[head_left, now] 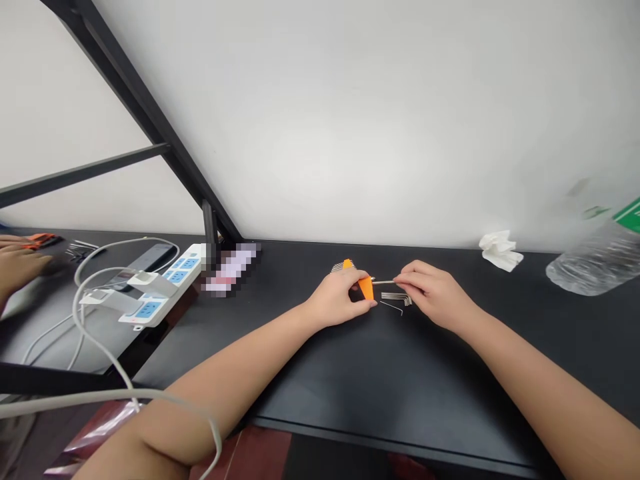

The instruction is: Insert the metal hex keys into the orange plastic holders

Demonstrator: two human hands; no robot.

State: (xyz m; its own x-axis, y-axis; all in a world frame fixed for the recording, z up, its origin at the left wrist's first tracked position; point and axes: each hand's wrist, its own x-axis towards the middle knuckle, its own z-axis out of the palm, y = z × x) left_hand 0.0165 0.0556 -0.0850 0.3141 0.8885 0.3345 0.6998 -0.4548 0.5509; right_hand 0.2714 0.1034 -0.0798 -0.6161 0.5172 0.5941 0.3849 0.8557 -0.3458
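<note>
My left hand [343, 297] is closed around an orange hex key holder [367, 288] just above the black table. Behind the fingers, its far end shows several metal keys beside the orange plastic. Between the fingertips of my right hand [433, 293] is a metal hex key [384, 282], whose other end meets the holder's right side; I cannot tell how deep it sits. Several L-shaped hex keys [396, 297] lie together on the table under my right hand. A thin, small hex key [393, 307] lies apart, nearer to me.
On the left, a white power strip [187, 267] carries plugs and white cables beside a phone [150, 260]. A black metal frame [185, 157] slants up there. Crumpled tissue [500, 251] and a plastic bottle [595, 263] are at the right. Another person's hand [23, 267] is at far left.
</note>
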